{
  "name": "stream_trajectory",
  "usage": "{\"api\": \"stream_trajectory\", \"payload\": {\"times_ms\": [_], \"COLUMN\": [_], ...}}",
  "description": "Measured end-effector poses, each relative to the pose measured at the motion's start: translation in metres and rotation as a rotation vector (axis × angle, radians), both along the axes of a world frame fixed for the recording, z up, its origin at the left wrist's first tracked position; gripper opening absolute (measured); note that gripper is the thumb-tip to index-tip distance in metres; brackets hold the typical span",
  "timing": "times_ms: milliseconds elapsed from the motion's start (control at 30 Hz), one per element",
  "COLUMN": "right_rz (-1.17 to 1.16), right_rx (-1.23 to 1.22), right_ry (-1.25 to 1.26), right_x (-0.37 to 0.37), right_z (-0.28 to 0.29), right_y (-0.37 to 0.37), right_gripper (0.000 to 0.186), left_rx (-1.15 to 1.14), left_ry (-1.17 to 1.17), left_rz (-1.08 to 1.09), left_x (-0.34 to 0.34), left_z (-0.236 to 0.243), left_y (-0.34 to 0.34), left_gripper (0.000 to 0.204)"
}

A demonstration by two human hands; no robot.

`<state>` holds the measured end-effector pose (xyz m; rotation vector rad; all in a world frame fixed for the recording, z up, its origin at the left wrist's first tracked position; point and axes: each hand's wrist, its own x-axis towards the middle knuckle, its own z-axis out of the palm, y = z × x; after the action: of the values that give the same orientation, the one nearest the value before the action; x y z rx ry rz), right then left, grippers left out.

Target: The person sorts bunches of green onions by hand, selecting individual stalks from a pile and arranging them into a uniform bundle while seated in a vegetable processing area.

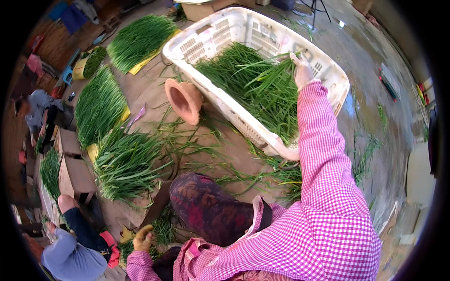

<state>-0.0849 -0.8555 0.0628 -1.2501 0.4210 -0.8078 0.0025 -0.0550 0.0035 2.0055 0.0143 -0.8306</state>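
The right hand (301, 70), in a pale glove, extends far forward into the white plastic basket (225, 28). It is closed around the tips of a bundle of long green chive leaves (269, 77), which fans out to the left from the grip. The bundle lies on top of the heap of the same greens (243, 89) that fills the basket. The pink checked sleeve (318, 140) runs from the hand back to the near edge of the scene.

The left hand (142, 239), in a yellowish work glove, sits low at the near left, beside the person's patterned knee (206, 208). Its fingers are curled; some green stems lie just beside it, but whether it grips them cannot be determined.

The basket is tilted, its near rim resting on the ground. Just to its left lies a terracotta pot (184, 99) on its side, mouth facing near-left. Loose leaves (197, 145) are scattered on the ground between the pot and the knee.

Further left, sorted bunches of greens (98, 105) lie in rows, some on yellow sheets; another bunch (140, 40) lies at the far left. Cardboard boxes (75, 175) stand near the left edge. Another person (70, 255) crouches at the near left corner. The ground to the right of the basket is wet concrete (370, 84).
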Motion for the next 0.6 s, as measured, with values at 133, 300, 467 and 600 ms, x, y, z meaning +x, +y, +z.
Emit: {"api": "stream_trajectory", "payload": {"times_ms": [133,300,467,600], "right_rz": [0.207,0.611,1.066,1.273], "right_rx": [0.166,0.342,0.337,0.303], "right_ry": [-0.371,-0.437,-0.433,-0.406], "right_x": [0.021,0.077,0.121,0.159], "right_z": [0.030,0.090,0.133,0.145], "right_y": [0.070,0.201,0.352,0.448], "right_gripper": [0.023,0.020,0.028,0.025], "left_rx": [-0.199,-0.221,-0.334,-0.842], "left_ry": [-0.180,-0.762,-0.856,-0.517], "left_rz": [-0.065,-0.016,0.166,0.189], "left_x": [0.023,0.040,0.035,0.009], "left_z": [0.043,0.120,0.166,0.138], "left_y": [-0.032,-0.058,-0.081,-0.071], "left_gripper": [0.035,0.038,0.049,0.062]}}
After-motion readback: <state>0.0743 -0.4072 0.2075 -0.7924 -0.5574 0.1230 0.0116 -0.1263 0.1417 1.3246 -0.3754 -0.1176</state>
